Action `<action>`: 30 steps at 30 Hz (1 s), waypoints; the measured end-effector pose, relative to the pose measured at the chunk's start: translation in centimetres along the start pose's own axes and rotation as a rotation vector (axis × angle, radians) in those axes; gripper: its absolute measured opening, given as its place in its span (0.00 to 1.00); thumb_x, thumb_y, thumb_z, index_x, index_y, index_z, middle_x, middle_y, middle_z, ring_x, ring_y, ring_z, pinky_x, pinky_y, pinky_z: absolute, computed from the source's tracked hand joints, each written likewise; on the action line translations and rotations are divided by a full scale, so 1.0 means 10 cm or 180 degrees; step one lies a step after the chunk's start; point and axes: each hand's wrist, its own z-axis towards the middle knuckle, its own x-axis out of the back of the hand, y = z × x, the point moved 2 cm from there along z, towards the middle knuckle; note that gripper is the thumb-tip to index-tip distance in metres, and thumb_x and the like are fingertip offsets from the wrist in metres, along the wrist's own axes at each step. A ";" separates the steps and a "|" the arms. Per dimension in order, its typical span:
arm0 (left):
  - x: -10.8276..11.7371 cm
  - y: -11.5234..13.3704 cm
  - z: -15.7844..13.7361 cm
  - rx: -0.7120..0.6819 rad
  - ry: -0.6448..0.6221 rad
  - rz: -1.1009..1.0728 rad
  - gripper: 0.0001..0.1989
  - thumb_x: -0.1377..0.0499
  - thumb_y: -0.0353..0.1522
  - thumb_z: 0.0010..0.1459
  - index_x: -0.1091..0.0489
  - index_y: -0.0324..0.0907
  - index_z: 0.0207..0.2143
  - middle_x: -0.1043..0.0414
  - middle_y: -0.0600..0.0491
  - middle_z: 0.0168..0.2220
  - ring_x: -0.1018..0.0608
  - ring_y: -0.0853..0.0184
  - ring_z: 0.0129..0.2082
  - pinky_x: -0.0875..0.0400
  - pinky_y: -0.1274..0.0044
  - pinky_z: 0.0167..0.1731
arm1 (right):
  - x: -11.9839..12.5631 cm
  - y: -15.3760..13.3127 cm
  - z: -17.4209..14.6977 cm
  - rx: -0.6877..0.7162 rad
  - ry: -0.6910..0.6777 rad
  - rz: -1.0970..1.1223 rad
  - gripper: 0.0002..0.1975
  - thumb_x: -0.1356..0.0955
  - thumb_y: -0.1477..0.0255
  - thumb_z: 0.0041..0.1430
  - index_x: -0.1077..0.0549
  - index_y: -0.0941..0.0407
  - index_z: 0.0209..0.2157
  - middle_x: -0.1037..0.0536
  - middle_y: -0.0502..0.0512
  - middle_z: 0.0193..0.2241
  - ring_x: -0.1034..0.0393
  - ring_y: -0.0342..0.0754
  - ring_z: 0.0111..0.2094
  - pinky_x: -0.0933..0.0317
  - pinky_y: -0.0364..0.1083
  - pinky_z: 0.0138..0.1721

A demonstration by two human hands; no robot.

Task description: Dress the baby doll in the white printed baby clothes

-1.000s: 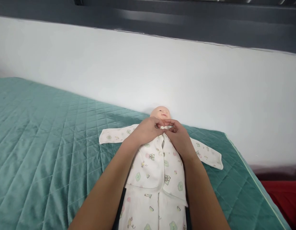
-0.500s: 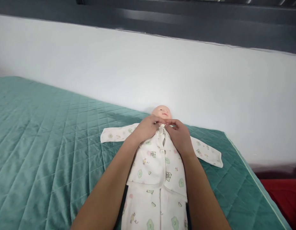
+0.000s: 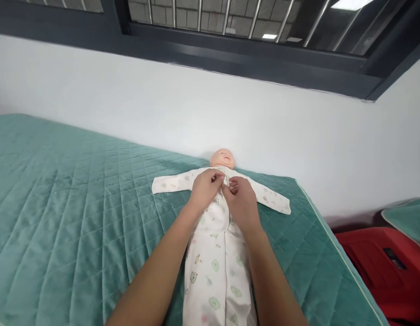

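Observation:
A baby doll [image 3: 222,158] lies on its back on a green quilted bedspread, its head near the wall. It wears a white baby top [image 3: 175,182] printed with small green and pink figures, sleeves spread out flat to both sides. White baby trousers [image 3: 210,276] in the same print cover the lower body. My left hand [image 3: 207,186] pinches the top's front edge just below the neck. Close beside it, my right hand [image 3: 242,200] has thumb and fingers closed on the other side of the same front opening. The fingers partly hide the fastening there.
The green bedspread [image 3: 87,203] stretches far to the left and ends at a piped edge on the right. Behind the doll rises a white wall [image 3: 145,108] under a dark-framed barred window [image 3: 230,47]. A red plastic chair [image 3: 373,267] stands beyond the right edge.
My hands have moved down from the collar to a lower spot on the top's front, uncovering the neck. The view has tilted up and turned right, showing more window and the red chair.

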 end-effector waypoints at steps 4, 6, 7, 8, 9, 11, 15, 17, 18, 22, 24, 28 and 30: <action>-0.01 -0.01 -0.01 -0.0135 -0.0238 0.0406 0.08 0.43 0.33 0.60 0.24 0.44 0.39 0.25 0.53 0.38 0.24 0.66 0.39 0.32 0.74 0.43 | -0.02 0.06 0.01 -0.0221 -0.0081 -0.0046 0.08 0.34 0.64 0.57 0.30 0.53 0.36 0.25 0.54 0.35 0.31 0.49 0.34 0.38 0.49 0.38; -0.01 -0.03 0.01 -0.0168 -0.0393 0.0497 0.08 0.42 0.33 0.59 0.24 0.45 0.39 0.26 0.53 0.39 0.24 0.66 0.40 0.32 0.74 0.43 | 0.00 0.10 0.04 -0.0317 -0.0162 0.0012 0.07 0.34 0.64 0.57 0.29 0.52 0.34 0.24 0.53 0.33 0.31 0.49 0.33 0.38 0.49 0.37; -0.01 -0.03 0.02 -0.0153 -0.0452 0.0511 0.08 0.42 0.33 0.59 0.24 0.46 0.39 0.26 0.54 0.39 0.24 0.67 0.39 0.32 0.75 0.42 | 0.00 0.11 0.05 -0.0340 -0.0189 0.0029 0.07 0.34 0.64 0.56 0.29 0.52 0.34 0.23 0.53 0.33 0.31 0.49 0.33 0.39 0.49 0.37; -0.01 -0.03 0.02 -0.0118 -0.0492 0.0522 0.08 0.42 0.32 0.59 0.25 0.46 0.39 0.27 0.54 0.40 0.24 0.67 0.38 0.32 0.75 0.40 | 0.01 0.12 0.06 -0.0346 -0.0211 0.0032 0.07 0.34 0.65 0.56 0.29 0.52 0.34 0.23 0.52 0.32 0.31 0.49 0.32 0.39 0.49 0.36; -0.01 -0.03 0.03 -0.0073 -0.0521 0.0551 0.07 0.42 0.32 0.58 0.25 0.46 0.39 0.27 0.54 0.40 0.24 0.67 0.37 0.32 0.75 0.38 | 0.01 0.12 0.07 -0.0342 -0.0232 0.0018 0.07 0.33 0.65 0.55 0.29 0.53 0.34 0.23 0.52 0.32 0.31 0.48 0.31 0.39 0.48 0.36; -0.02 -0.02 0.03 0.0025 -0.0529 0.0681 0.07 0.42 0.32 0.58 0.25 0.47 0.38 0.27 0.55 0.40 0.25 0.67 0.36 0.33 0.75 0.35 | 0.02 0.12 0.08 -0.0368 -0.0288 0.0010 0.08 0.33 0.66 0.54 0.28 0.52 0.36 0.23 0.52 0.32 0.32 0.48 0.30 0.39 0.48 0.35; -0.06 0.02 0.03 0.0166 -0.0419 0.0949 0.06 0.42 0.31 0.56 0.26 0.48 0.35 0.26 0.55 0.40 0.24 0.66 0.36 0.34 0.75 0.35 | 0.04 0.17 0.09 -0.0654 -0.0473 0.0445 0.09 0.31 0.64 0.53 0.26 0.52 0.37 0.22 0.51 0.32 0.32 0.48 0.30 0.39 0.47 0.33; -0.07 0.02 0.04 0.0177 -0.0392 0.0898 0.05 0.41 0.31 0.55 0.26 0.48 0.34 0.25 0.56 0.39 0.24 0.66 0.37 0.34 0.75 0.35 | 0.05 0.22 0.11 -0.0800 -0.0545 0.0722 0.11 0.30 0.61 0.54 0.24 0.52 0.36 0.22 0.51 0.31 0.32 0.47 0.30 0.41 0.46 0.31; -0.06 0.02 0.04 0.0151 -0.0403 0.0810 0.05 0.41 0.31 0.55 0.25 0.47 0.33 0.25 0.56 0.38 0.24 0.66 0.36 0.34 0.75 0.35 | 0.06 0.25 0.11 -0.0853 -0.0560 0.0859 0.12 0.29 0.60 0.54 0.23 0.53 0.36 0.22 0.51 0.30 0.32 0.47 0.29 0.41 0.45 0.30; 0.01 0.04 0.03 0.0027 -0.0485 0.0244 0.06 0.42 0.31 0.58 0.25 0.45 0.31 0.25 0.56 0.31 0.25 0.68 0.32 0.34 0.76 0.33 | 0.05 0.34 0.13 -0.0947 -0.0670 0.1575 0.13 0.29 0.60 0.54 0.22 0.53 0.37 0.22 0.51 0.30 0.32 0.46 0.29 0.40 0.45 0.30; 0.04 0.07 0.02 0.0128 -0.0540 -0.0102 0.06 0.42 0.32 0.58 0.24 0.45 0.32 0.26 0.57 0.29 0.27 0.70 0.29 0.35 0.77 0.30 | 0.05 0.35 0.13 -0.0990 -0.0751 0.1931 0.13 0.28 0.60 0.54 0.22 0.52 0.38 0.22 0.51 0.31 0.31 0.47 0.29 0.38 0.45 0.31; 0.03 0.14 0.00 0.0422 -0.0604 -0.0636 0.07 0.41 0.35 0.57 0.24 0.44 0.34 0.27 0.57 0.27 0.31 0.72 0.23 0.38 0.79 0.23 | 0.04 0.31 0.11 -0.1027 -0.0859 0.2554 0.12 0.26 0.62 0.53 0.22 0.52 0.37 0.21 0.51 0.32 0.28 0.48 0.31 0.35 0.47 0.36; 0.01 0.16 -0.01 0.0511 -0.0582 -0.0660 0.07 0.41 0.35 0.56 0.24 0.43 0.34 0.29 0.57 0.25 0.32 0.73 0.21 0.40 0.79 0.21 | 0.04 0.31 0.10 -0.1018 -0.0866 0.2712 0.11 0.25 0.63 0.53 0.22 0.52 0.37 0.21 0.51 0.32 0.28 0.48 0.32 0.34 0.47 0.38</action>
